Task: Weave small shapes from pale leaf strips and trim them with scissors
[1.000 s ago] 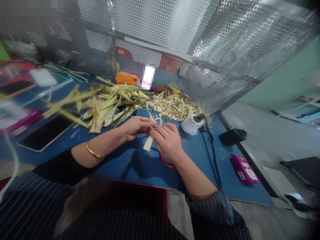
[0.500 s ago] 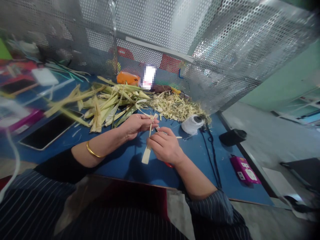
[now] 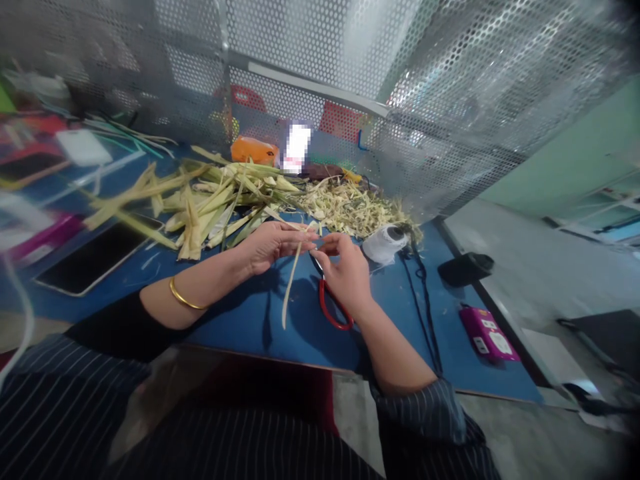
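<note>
Above the blue table, my left hand (image 3: pixel 273 245) pinches a pale, dry corn husk strip (image 3: pixel 291 283) between thumb and fingers. One narrow end of the strip hangs down below the fingertips. My right hand (image 3: pixel 346 270) is close beside it, thumb and forefinger bent together near the left fingertips. Whatever lies between those right fingers is too small to make out. Under the right hand are scissors with red handles (image 3: pixel 331 310), partly covered by it. A white spool of thread (image 3: pixel 384 245) stands just beyond the right hand.
Behind my hands lie a pile of corn husks (image 3: pixel 215 200) and a heap of shredded husk (image 3: pixel 355 207). A dark phone (image 3: pixel 95 260) is at the left. To the right are a black cylinder (image 3: pixel 465 268), a purple packet (image 3: pixel 489 333) and a black cord (image 3: pixel 420 300). A perforated metal screen (image 3: pixel 310 53) rises behind.
My right hand has let go of the hanging strip and moved up and right to the left fingertips. The strip now hangs narrow side on, and more of the red scissors shows.
</note>
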Demonstrator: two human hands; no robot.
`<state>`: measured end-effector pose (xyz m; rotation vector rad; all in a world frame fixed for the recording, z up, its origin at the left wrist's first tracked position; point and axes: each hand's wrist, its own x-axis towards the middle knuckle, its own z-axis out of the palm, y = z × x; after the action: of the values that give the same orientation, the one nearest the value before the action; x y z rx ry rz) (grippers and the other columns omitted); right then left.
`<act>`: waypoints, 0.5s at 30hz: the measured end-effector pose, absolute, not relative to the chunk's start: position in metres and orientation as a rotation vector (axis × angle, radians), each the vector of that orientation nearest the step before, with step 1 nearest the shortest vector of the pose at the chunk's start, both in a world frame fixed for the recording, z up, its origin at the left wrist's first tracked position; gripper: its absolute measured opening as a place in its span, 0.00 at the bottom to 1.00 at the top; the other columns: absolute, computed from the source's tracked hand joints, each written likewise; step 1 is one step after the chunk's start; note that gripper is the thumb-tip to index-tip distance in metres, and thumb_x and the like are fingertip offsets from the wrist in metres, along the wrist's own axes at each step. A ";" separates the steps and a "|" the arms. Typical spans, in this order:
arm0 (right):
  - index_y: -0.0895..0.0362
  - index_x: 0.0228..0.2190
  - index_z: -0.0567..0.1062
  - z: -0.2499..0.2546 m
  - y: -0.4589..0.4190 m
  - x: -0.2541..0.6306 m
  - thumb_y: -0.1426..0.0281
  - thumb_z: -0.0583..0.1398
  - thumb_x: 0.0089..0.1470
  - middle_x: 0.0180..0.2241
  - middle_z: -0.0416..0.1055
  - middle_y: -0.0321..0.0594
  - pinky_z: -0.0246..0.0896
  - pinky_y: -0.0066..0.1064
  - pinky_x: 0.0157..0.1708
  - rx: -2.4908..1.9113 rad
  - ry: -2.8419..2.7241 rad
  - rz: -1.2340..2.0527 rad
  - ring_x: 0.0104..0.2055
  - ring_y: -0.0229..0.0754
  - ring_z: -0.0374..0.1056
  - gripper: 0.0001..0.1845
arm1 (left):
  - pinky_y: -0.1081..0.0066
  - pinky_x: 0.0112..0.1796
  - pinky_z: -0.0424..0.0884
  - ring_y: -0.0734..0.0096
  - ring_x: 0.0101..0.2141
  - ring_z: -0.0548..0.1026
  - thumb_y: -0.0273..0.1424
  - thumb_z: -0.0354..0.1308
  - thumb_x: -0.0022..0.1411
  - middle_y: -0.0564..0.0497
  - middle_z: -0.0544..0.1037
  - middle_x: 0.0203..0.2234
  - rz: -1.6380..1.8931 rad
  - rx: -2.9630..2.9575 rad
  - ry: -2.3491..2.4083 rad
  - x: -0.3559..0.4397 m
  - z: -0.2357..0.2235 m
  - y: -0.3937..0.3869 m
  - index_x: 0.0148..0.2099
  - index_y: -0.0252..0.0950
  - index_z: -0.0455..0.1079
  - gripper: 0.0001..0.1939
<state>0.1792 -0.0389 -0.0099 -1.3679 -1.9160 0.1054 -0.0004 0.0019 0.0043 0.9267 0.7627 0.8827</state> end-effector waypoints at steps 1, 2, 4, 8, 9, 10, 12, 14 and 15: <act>0.53 0.37 0.69 -0.010 -0.039 0.179 0.62 0.60 0.56 0.30 0.77 0.37 0.62 0.35 0.37 -1.377 -1.906 0.178 0.33 0.43 0.72 0.10 | 0.77 0.37 0.75 0.75 0.32 0.79 0.29 0.68 0.51 0.43 0.81 0.40 0.889 0.915 0.771 0.000 0.004 0.002 0.36 0.30 0.79 0.09; 0.53 0.35 0.70 -0.010 -0.039 0.179 0.61 0.60 0.57 0.29 0.77 0.36 0.61 0.33 0.34 -1.375 -1.915 0.253 0.31 0.42 0.72 0.09 | 0.77 0.37 0.75 0.75 0.31 0.79 0.30 0.67 0.53 0.43 0.81 0.40 0.895 0.900 0.778 0.000 0.003 0.003 0.36 0.30 0.78 0.08; 0.53 0.29 0.70 -0.010 -0.038 0.179 0.63 0.58 0.58 0.25 0.75 0.34 0.59 0.31 0.31 -1.359 -1.966 0.358 0.28 0.40 0.70 0.09 | 0.77 0.34 0.74 0.77 0.28 0.78 0.28 0.65 0.55 0.44 0.81 0.37 0.903 0.884 0.806 0.001 0.003 0.004 0.37 0.30 0.78 0.07; 0.53 0.25 0.71 -0.006 -0.039 0.180 0.67 0.57 0.59 0.21 0.71 0.32 0.56 0.31 0.31 -1.353 -2.047 0.300 0.26 0.39 0.66 0.10 | 0.78 0.28 0.72 0.80 0.23 0.75 0.22 0.64 0.54 0.47 0.81 0.31 0.979 0.887 0.887 0.005 0.002 0.006 0.36 0.29 0.75 0.06; 0.53 0.26 0.71 -0.006 -0.039 0.181 0.68 0.57 0.59 0.21 0.71 0.32 0.56 0.31 0.32 -1.344 -2.071 0.285 0.26 0.39 0.66 0.10 | 0.78 0.28 0.71 0.80 0.23 0.75 0.21 0.63 0.54 0.48 0.81 0.30 1.006 0.892 0.905 0.005 0.001 0.006 0.36 0.29 0.75 0.06; 0.53 0.26 0.71 -0.005 -0.039 0.181 0.68 0.56 0.59 0.21 0.71 0.32 0.56 0.31 0.33 -1.330 -2.099 0.289 0.26 0.39 0.66 0.10 | 0.78 0.28 0.71 0.80 0.23 0.75 0.21 0.63 0.54 0.48 0.81 0.29 1.031 0.901 0.918 0.006 0.000 0.006 0.36 0.29 0.75 0.06; 0.53 0.26 0.71 -0.005 -0.039 0.183 0.68 0.56 0.59 0.21 0.71 0.32 0.57 0.31 0.33 -1.312 -2.102 0.328 0.27 0.39 0.65 0.10 | 0.78 0.28 0.71 0.80 0.22 0.74 0.21 0.64 0.53 0.49 0.81 0.29 1.054 0.922 0.920 0.006 0.000 0.006 0.36 0.30 0.74 0.05; 0.53 0.30 0.73 -0.005 -0.036 0.185 0.66 0.56 0.60 0.25 0.72 0.34 0.59 0.31 0.33 -1.297 -1.983 0.327 0.28 0.40 0.67 0.08 | 0.78 0.28 0.70 0.80 0.22 0.74 0.23 0.65 0.53 0.49 0.81 0.29 1.025 0.943 0.891 0.005 0.000 0.005 0.35 0.30 0.75 0.05; 0.53 0.34 0.74 -0.005 -0.035 0.187 0.66 0.57 0.60 0.29 0.74 0.36 0.61 0.32 0.35 -1.278 -1.903 0.286 0.32 0.41 0.68 0.07 | 0.78 0.28 0.70 0.80 0.23 0.74 0.24 0.65 0.53 0.49 0.81 0.29 0.991 0.960 0.867 0.004 0.000 0.004 0.35 0.30 0.76 0.05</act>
<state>0.1868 -0.0347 -0.0052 -1.2778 -1.9028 0.2858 0.0042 0.0038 0.0002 0.9598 0.8670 0.9908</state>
